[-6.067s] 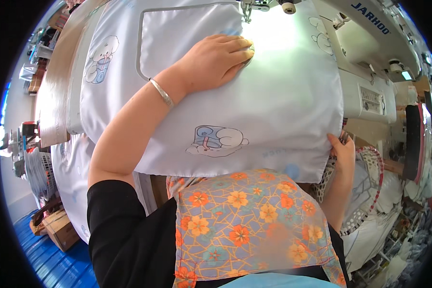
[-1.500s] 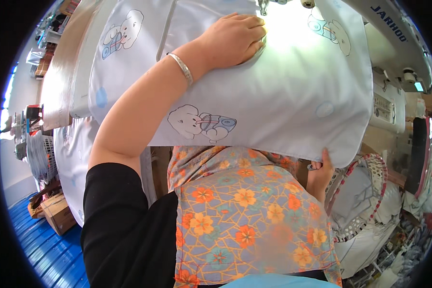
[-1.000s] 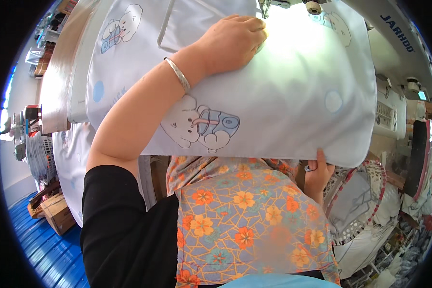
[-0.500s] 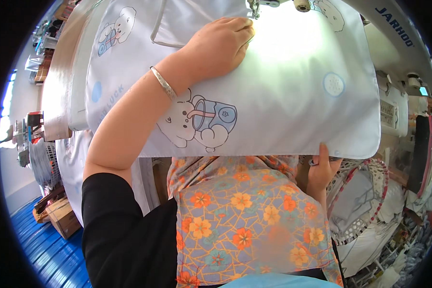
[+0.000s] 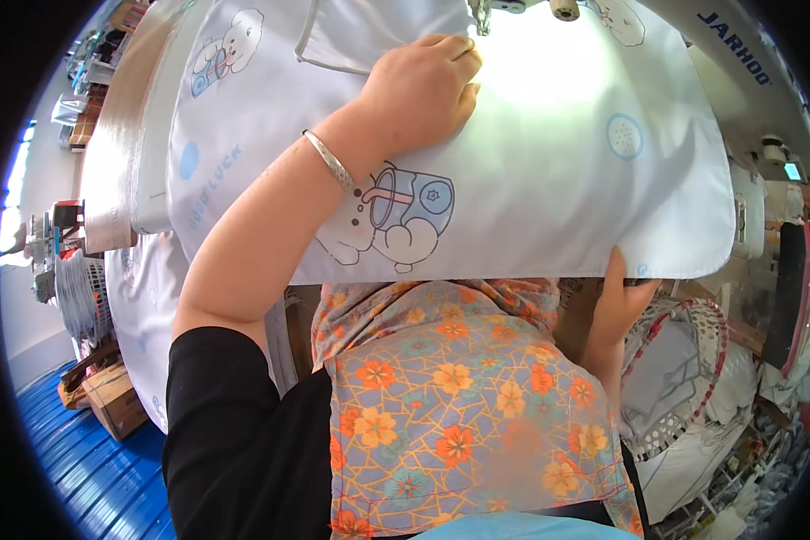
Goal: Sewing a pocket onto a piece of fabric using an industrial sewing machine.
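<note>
A pale blue fabric piece (image 5: 567, 171) printed with cartoon bears lies over the sewing machine bed. My left hand (image 5: 423, 90) presses flat on it, fingers together, just left of the needle and presser foot (image 5: 481, 13); a silver bangle (image 5: 328, 160) circles that wrist. My right hand (image 5: 619, 306) pinches the near right edge of the fabric from below, thumb on top, fingers hidden under the cloth. A sewn pocket outline (image 5: 351, 40) shows beyond my left hand.
The white sewing machine arm (image 5: 738, 81) runs along the upper right. More pale fabric (image 5: 139, 315) hangs off the table's left side. A basket of cloth (image 5: 684, 378) stands at my right. Cardboard boxes (image 5: 108, 400) sit on the blue floor. A floral apron (image 5: 450, 396) covers my lap.
The fabric has slid toward me and to the right under the needle; the printed bear has moved nearer the edge. Both hands have kept their hold, travelling with the cloth.
</note>
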`<control>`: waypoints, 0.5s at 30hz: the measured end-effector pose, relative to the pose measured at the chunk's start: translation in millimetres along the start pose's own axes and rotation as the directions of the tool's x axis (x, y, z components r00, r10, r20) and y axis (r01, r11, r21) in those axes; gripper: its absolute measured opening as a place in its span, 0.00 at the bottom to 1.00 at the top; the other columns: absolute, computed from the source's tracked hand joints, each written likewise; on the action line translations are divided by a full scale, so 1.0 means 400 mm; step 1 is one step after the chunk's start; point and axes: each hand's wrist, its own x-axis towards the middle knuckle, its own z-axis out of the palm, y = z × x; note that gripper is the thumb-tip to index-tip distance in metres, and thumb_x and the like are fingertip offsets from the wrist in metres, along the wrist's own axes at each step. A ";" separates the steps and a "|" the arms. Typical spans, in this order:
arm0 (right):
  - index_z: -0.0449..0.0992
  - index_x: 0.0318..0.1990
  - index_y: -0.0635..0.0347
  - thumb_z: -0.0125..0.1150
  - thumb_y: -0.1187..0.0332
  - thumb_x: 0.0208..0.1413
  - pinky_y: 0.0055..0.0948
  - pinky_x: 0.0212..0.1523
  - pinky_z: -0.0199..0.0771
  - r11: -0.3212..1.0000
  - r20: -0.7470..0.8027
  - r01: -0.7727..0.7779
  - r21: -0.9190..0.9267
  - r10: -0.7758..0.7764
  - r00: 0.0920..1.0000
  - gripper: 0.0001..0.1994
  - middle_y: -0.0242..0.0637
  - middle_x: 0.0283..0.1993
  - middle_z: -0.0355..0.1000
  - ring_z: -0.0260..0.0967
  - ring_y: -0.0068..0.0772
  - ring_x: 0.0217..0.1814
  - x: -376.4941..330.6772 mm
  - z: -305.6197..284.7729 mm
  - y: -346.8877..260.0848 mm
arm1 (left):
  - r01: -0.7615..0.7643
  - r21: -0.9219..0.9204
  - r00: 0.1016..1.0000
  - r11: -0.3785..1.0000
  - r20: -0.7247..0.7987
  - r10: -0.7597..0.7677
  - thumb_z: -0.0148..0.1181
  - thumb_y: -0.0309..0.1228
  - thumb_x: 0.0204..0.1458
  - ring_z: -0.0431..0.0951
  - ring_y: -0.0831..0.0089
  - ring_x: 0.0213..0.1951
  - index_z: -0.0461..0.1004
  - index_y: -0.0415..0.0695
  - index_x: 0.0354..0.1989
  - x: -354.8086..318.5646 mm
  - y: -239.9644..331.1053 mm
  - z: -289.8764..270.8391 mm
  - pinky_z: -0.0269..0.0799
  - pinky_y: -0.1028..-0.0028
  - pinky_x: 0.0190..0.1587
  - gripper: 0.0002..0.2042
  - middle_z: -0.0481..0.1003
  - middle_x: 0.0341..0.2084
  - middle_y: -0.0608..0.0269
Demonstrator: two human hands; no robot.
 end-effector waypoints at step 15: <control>0.65 0.61 0.62 0.57 0.63 0.57 0.38 0.54 0.68 0.678 0.191 0.153 -0.719 -0.020 0.981 0.25 0.51 0.53 0.73 0.72 0.47 0.54 0.343 0.011 -0.121 | 0.007 0.023 0.937 1.000 0.348 -0.014 0.50 0.31 0.52 0.77 0.60 0.47 0.76 0.40 0.45 0.078 -0.050 -0.051 0.75 0.63 0.46 0.15 0.75 0.49 0.55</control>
